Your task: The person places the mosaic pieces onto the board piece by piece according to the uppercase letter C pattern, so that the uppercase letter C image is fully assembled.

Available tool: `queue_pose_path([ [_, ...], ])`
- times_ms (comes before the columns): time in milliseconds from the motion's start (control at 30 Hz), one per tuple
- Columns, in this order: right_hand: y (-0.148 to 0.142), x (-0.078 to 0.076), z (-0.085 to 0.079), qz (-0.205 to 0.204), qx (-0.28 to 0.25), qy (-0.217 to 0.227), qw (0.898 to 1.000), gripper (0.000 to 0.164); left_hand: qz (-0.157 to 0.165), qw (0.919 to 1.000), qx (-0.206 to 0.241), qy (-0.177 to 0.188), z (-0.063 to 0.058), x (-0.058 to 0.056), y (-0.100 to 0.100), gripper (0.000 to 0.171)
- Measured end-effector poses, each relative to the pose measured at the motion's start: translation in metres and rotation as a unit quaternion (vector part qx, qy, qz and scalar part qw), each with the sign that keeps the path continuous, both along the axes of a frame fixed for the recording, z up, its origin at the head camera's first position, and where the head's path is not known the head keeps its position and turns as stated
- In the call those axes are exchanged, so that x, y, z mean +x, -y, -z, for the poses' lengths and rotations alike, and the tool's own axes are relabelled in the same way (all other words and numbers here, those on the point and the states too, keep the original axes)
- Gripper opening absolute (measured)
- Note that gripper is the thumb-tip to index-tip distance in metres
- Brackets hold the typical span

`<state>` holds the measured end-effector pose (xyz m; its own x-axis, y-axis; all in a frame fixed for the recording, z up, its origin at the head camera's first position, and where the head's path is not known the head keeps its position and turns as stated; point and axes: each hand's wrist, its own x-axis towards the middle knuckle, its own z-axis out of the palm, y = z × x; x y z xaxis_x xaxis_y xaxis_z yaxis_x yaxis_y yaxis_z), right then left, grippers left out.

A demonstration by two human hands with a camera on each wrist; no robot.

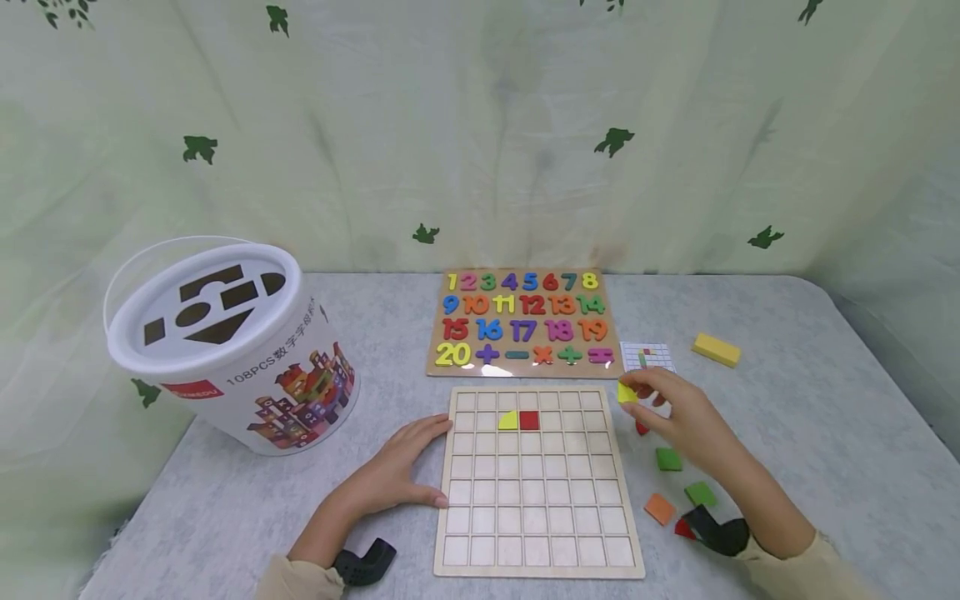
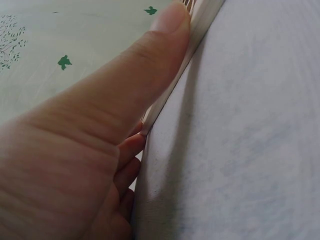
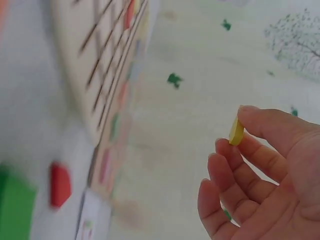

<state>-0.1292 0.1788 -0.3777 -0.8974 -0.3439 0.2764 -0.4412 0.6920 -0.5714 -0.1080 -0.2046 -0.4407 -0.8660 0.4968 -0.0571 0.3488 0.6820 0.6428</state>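
Note:
A wooden grid board lies flat on the table, with a yellow piece and a red square tile set side by side in its second row. My left hand rests along the board's left edge, thumb and fingers spread and touching it. In the left wrist view the thumb lies against the board's side. My right hand pinches a small yellow tile between thumb and index finger, raised beside the board's upper right corner. The other fingers are loosely bent.
Right of the board lie green tiles, an orange tile and red pieces. Behind stand a number puzzle, a small pattern card and a yellow block. A large white bucket stands at left.

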Motion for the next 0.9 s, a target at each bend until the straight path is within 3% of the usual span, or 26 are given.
queue_pose_path([
  [200,0.038,-0.012,-0.002,-0.051,-0.049,-0.006,0.997,0.034,-0.004,0.9999,-0.006,0.010,-0.001,0.001,0.000,0.102],
  [367,0.059,-0.020,0.016,-0.077,-0.070,0.018,0.994,0.031,-0.012,0.9998,-0.007,0.015,-0.002,0.002,-0.001,0.103],
  [533,0.068,-0.026,0.039,-0.086,-0.056,0.086,0.991,0.027,-0.010,0.9999,-0.009,0.010,-0.001,0.001,0.000,0.103],
  [667,0.071,-0.028,0.050,-0.070,-0.031,0.130,0.989,0.025,-0.006,1.0000,-0.005,0.003,0.000,0.000,-0.001,0.103],
  [900,0.072,-0.028,0.055,-0.064,0.001,0.128,0.990,0.026,-0.006,1.0000,0.001,-0.001,0.001,-0.001,-0.001,0.102],
])
